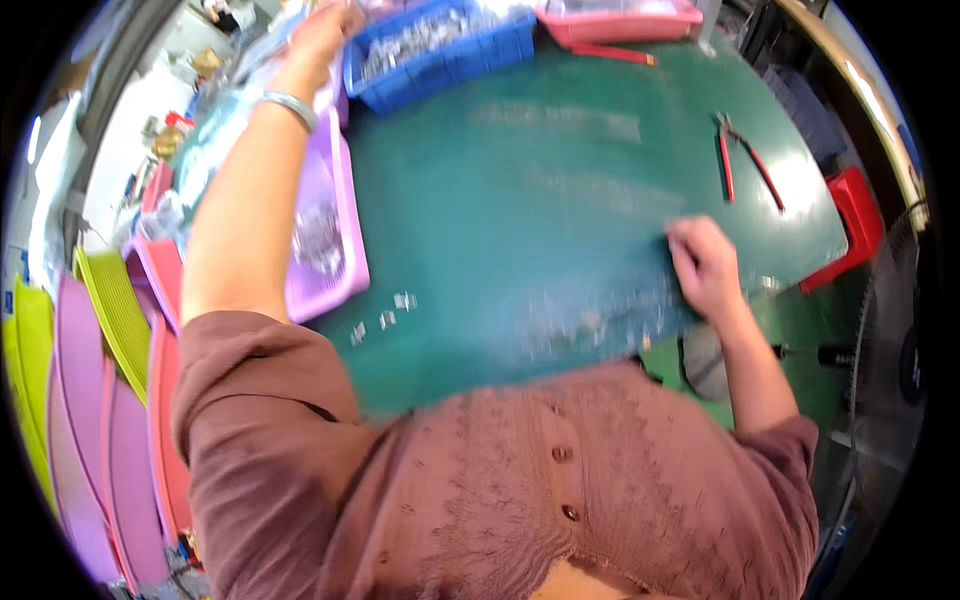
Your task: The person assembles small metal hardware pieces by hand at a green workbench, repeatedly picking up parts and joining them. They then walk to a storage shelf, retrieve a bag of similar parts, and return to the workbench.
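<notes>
My left hand (pixel 325 30) reaches far out to the upper left, by the near corner of a blue bin (pixel 450 62) full of small clear parts; its fingers are blurred and I cannot tell if they hold anything. A silver bracelet (pixel 290 105) circles that wrist. My right hand (pixel 705 265) rests curled on the green table (pixel 560 200), at the right end of a blurred scatter of small clear parts (pixel 600 320) near the front edge. Nothing shows in its grip.
A purple tray (pixel 325 220) with clear parts lies under my left arm. A few loose clear parts (pixel 385 318) sit beside it. Red-handled pliers (pixel 745 160) lie at the right. A pink tray (pixel 620 20) stands at the back. Stacked coloured trays (pixel 90 400) stand at the left, a fan (pixel 890 370) at the right.
</notes>
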Tool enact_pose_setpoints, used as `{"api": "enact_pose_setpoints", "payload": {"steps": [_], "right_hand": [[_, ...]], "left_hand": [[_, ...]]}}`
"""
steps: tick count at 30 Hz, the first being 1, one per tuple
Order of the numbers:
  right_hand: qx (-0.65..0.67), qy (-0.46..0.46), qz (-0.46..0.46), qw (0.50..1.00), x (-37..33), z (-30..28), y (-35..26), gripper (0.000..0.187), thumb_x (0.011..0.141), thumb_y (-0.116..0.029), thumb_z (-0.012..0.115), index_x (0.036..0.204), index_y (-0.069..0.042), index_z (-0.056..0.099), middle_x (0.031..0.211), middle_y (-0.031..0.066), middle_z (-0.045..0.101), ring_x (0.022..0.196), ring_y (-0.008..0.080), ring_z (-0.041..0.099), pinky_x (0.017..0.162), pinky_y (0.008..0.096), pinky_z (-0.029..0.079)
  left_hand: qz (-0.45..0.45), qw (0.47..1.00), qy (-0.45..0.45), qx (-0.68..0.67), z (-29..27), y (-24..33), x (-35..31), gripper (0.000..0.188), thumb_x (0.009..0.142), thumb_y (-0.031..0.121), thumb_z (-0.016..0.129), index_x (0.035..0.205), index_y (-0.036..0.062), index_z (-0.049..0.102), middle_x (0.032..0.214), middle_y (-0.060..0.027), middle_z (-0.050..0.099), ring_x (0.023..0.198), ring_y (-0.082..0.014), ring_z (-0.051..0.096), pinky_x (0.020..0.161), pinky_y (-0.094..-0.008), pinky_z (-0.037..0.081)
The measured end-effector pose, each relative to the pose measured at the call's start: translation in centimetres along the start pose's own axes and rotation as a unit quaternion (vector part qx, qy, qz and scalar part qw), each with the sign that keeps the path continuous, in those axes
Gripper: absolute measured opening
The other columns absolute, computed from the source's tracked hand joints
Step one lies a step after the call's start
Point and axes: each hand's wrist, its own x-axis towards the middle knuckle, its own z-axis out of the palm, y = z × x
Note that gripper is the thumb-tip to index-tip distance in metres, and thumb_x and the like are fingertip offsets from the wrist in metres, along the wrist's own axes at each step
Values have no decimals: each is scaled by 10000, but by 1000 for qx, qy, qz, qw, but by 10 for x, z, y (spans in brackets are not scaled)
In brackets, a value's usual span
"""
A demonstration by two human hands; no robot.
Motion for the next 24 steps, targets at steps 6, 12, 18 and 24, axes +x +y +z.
{"api": "enact_pose_setpoints", "payload": {"steps": [6,12,18,24], "right_hand": [[-37,35,-42,998,-10,5,15,125,771,-32,544,885,-11,592,844,132,601,789,285,585,689,325,468],[-101,51,-77,991,-17,8,23,160,775,-61,518,914,-46,596,858,91,601,836,280,561,731,337,456],[-144,80,-82,983,-37,-3,18,167,777,-57,503,917,-55,595,876,79,596,868,268,551,757,345,446],[-140,92,-56,984,-37,5,13,155,770,-70,509,899,-52,594,883,86,602,868,273,554,755,345,447]], "left_hand": [[186,972,-38,137,-22,13,-209,348,845,247,541,1097,8,568,1074,-68,590,990,-128,520,873,-253,365],[330,857,-18,396,-28,-50,-372,259,784,119,592,1030,37,591,1178,-161,499,1126,-303,457,941,-357,349],[262,871,71,410,-44,-132,-418,378,819,183,555,1171,54,505,1231,-172,442,1187,-332,368,989,-404,277],[322,847,130,402,-36,-148,-422,428,803,162,529,1194,5,454,1217,-192,429,1159,-383,362,976,-441,292]]}}
